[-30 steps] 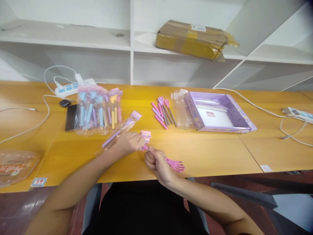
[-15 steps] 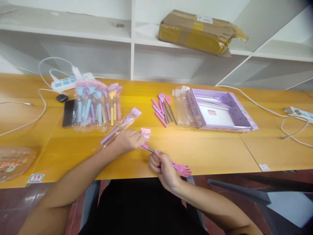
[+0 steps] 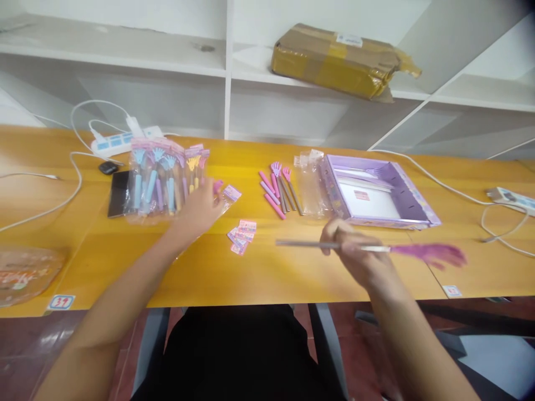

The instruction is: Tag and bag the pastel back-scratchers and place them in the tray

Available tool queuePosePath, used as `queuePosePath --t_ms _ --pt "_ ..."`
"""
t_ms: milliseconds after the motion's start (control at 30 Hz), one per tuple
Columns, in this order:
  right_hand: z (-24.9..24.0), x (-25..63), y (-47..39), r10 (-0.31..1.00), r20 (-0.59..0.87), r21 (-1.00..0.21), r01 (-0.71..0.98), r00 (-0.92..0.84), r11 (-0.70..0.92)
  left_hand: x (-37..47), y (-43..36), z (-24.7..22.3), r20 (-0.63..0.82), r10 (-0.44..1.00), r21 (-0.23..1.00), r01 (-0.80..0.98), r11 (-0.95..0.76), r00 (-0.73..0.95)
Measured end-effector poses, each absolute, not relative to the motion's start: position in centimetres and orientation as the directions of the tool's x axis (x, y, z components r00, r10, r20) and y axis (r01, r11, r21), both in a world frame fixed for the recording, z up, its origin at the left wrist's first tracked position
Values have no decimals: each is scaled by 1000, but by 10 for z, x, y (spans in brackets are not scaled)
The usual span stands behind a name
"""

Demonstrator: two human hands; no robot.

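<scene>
Four loose handles (image 3: 275, 206) lie mid-desk (image 3: 288, 284) beside two visible claw heads (image 3: 276, 167); overlapping cards (image 3: 242, 236) nearer the front edge defy counting. The hands are apart: the right hand (image 3: 355, 252) grips one pink scratcher (image 3: 380, 249) between the purple box (image 3: 378, 223) and front edge; the left hand (image 3: 200, 209) clasps one pink handle (image 3: 217, 186), covering most of a bagged scratcher (image 3: 232, 193).

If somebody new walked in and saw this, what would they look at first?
Probably the big pink claw on a metal rod, held up by the right hand above the table. Next might be the colourful bundle of wrapped claw sticks on the table's left side. Then perhaps the open purple box on the right, or the taped cardboard box on the shelf behind.
</scene>
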State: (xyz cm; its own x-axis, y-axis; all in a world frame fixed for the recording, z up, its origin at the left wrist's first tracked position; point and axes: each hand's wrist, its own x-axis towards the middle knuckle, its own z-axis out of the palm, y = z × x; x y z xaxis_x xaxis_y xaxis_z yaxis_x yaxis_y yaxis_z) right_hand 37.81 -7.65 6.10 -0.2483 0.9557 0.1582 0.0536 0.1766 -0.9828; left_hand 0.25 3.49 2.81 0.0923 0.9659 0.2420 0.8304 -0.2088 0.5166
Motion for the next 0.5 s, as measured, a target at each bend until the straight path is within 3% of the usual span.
queuePosePath --t_ms 100,167,267,400,500 --pt "72 385 -12 966 227 -968 83 -125 238 50 46 20 62 970 577 784 -228 237" --pt "66 379 30 963 263 -956 118 -49 267 76 60 14 17 968 608 766 -209 251" --pt "42 369 82 952 304 -943 135 -19 304 109 84 8 31 979 620 764 -177 202" --pt "7 363 122 967 244 -905 375 72 201 133 110 2 90 976 623 754 -209 197" --pt "-12 359 141 928 317 -823 544 198 165 137 124 -5 136 960 541 794 -279 244"
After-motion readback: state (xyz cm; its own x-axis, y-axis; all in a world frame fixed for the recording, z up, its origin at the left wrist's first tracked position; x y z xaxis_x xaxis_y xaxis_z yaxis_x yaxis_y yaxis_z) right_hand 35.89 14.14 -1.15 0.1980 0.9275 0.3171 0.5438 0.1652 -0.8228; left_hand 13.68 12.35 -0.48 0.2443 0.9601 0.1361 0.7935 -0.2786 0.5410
